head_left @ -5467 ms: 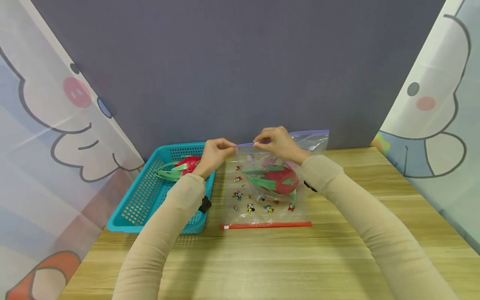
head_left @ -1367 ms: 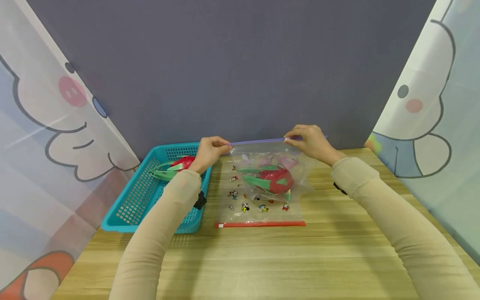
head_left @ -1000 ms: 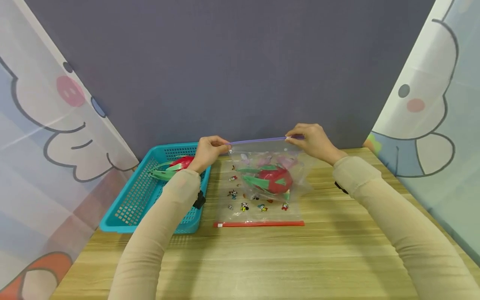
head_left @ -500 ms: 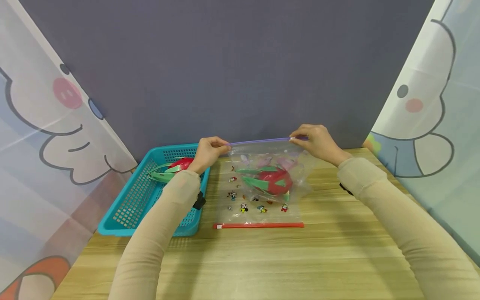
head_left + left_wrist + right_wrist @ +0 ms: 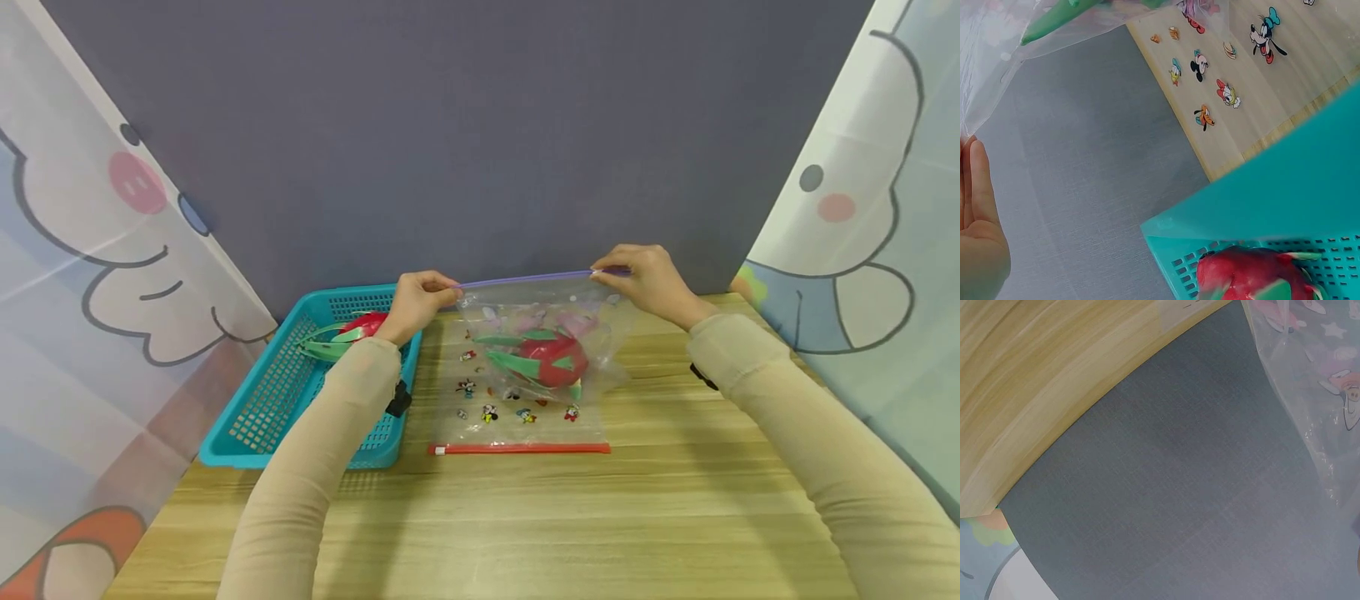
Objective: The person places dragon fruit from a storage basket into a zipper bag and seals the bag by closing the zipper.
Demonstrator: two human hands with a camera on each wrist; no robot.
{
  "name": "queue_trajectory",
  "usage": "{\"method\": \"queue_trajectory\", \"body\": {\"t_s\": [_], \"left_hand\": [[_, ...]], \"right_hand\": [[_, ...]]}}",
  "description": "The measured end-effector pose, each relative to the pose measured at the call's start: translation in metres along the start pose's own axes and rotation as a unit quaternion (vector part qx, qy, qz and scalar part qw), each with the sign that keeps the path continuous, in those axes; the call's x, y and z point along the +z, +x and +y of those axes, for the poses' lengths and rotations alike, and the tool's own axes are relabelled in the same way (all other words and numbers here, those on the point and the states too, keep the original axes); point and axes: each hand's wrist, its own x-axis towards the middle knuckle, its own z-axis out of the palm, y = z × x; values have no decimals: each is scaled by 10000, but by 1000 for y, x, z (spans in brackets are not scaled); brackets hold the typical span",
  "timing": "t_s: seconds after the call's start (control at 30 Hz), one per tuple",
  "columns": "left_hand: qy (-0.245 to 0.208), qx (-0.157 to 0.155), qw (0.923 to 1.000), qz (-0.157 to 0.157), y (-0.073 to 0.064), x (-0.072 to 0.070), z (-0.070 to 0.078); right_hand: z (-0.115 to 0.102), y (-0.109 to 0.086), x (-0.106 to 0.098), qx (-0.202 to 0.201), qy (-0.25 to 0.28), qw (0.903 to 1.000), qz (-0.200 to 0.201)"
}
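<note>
A clear zip bag (image 5: 517, 297) with a purple zip hangs upright between both hands, a dragon fruit (image 5: 561, 363) inside it. My left hand (image 5: 418, 305) pinches the bag's left top corner between thumb and fingers; in the left wrist view part of that hand (image 5: 982, 212) shows below the bag's edge. The right hand (image 5: 651, 280) pinches the small whitish slider on the purple zip, near its right end. Below lies a second clear bag (image 5: 517, 433) with cartoon prints and a red zip, flat on the table, partly covered by the hanging one.
At the left stands a blue plastic basket (image 5: 225, 446) with another dragon fruit (image 5: 365, 325) in it, also seen in the left wrist view. The wooden table (image 5: 525, 533) ends at a dark grey panel (image 5: 480, 150). Printed curtains (image 5: 60, 317) flank both sides.
The right hand has slid rightward along the purple zip, from near its middle toward the right end. My left hand stays at the left corner.
</note>
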Motion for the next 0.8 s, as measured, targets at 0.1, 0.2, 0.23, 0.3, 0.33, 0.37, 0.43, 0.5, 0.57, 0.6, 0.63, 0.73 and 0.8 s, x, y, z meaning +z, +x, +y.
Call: {"method": "queue_trajectory", "body": {"t_s": [0.1, 0.2, 0.23, 0.3, 0.33, 0.37, 0.43, 0.5, 0.57, 0.6, 0.63, 0.73, 0.8], "left_hand": [[12, 1, 10000, 23, 0, -1, 0], [-2, -6, 10000, 32, 0, -1, -1], [-17, -17, 10000, 36, 0, -1, -1], [-33, -30, 10000, 43, 1, -1, -2], [-29, -37, 10000, 45, 1, -1, -2], [-31, -41, 10000, 42, 1, -1, -2], [-7, -49, 10000, 21, 2, -1, -3], [4, -44, 10000, -1, 2, -1, -3], [10, -22, 10000, -23, 3, -1, -2], [18, -17, 10000, -24, 3, -1, -2], [29, -3, 10000, -34, 3, -1, -2], [4, -18, 10000, -22, 2, -1, -2], [9, -53, 10000, -19, 1, -1, -2]], "right_hand": [[1, 0, -1, -26, -4, 10000, 23], [2, -1, -3, -20, -44, 10000, 56], [3, -1, -3, -19, -50, 10000, 67], [3, -2, -4, -14, -76, 9999, 82], [4, -2, -5, -18, -82, 9999, 88], [4, -2, -5, -13, -79, 9999, 99], [4, -3, -6, 2, -85, 9999, 124], [4, -4, -7, 14, -98, 9998, 163], [5, -4, -8, 43, -103, 9998, 187], [6, -5, -9, 46, -112, 9997, 191], [6, -5, -9, 55, -117, 9997, 190], [7, -5, -10, 100, -137, 9997, 169], [8, -6, -11, 120, -170, 9997, 155]]}}
